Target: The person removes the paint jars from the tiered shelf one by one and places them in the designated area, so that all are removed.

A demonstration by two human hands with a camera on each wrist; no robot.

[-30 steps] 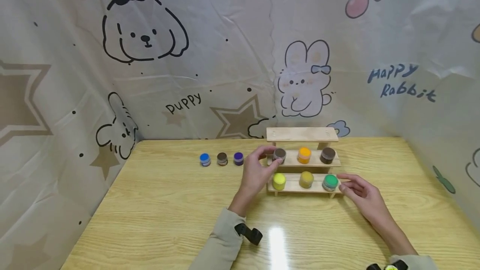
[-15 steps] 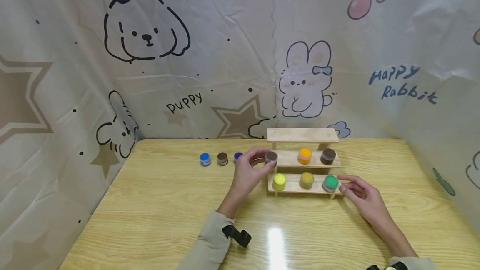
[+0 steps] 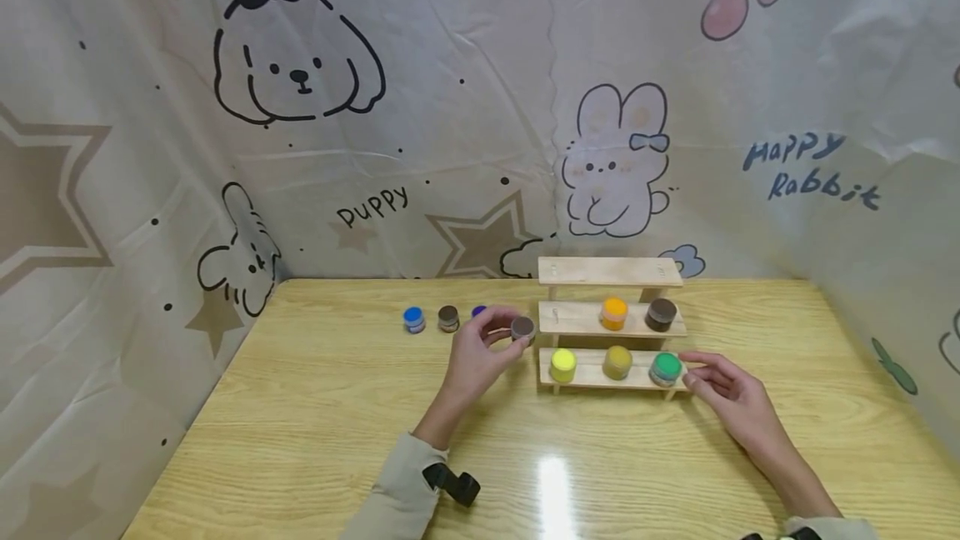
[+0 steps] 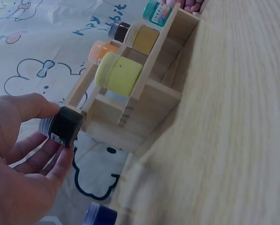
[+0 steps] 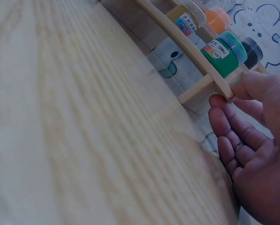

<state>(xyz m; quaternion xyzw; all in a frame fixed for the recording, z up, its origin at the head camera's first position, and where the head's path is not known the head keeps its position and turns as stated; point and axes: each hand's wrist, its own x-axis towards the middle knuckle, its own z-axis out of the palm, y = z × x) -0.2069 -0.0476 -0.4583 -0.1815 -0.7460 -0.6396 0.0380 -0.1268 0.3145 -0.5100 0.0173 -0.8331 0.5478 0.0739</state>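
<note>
My left hand (image 3: 474,363) pinches a small dark paint jar (image 3: 522,330) between thumb and fingers, just left of the wooden tiered rack (image 3: 611,271). In the left wrist view this jar (image 4: 65,125) has a clear lid and is tilted on its side. My right hand (image 3: 738,407) grips the right end of the rack's lowest tier, thumb above and fingers below, as the right wrist view shows. Yellow (image 3: 563,365), mustard (image 3: 618,362) and green (image 3: 666,368) jars stand on that tier. Orange (image 3: 614,313) and dark (image 3: 661,315) jars occupy the middle tier.
Left of the rack, a blue jar (image 3: 414,319), a brown jar (image 3: 448,318) and a purple jar (image 4: 100,214) stand in a row on the wooden table (image 3: 300,407). My left hand partly hides the purple one. A printed curtain (image 3: 465,132) hangs behind.
My left hand has taken the dark jar off the left end of the middle tier and carried it left and slightly toward me. The right hand keeps its place at the rack.
</note>
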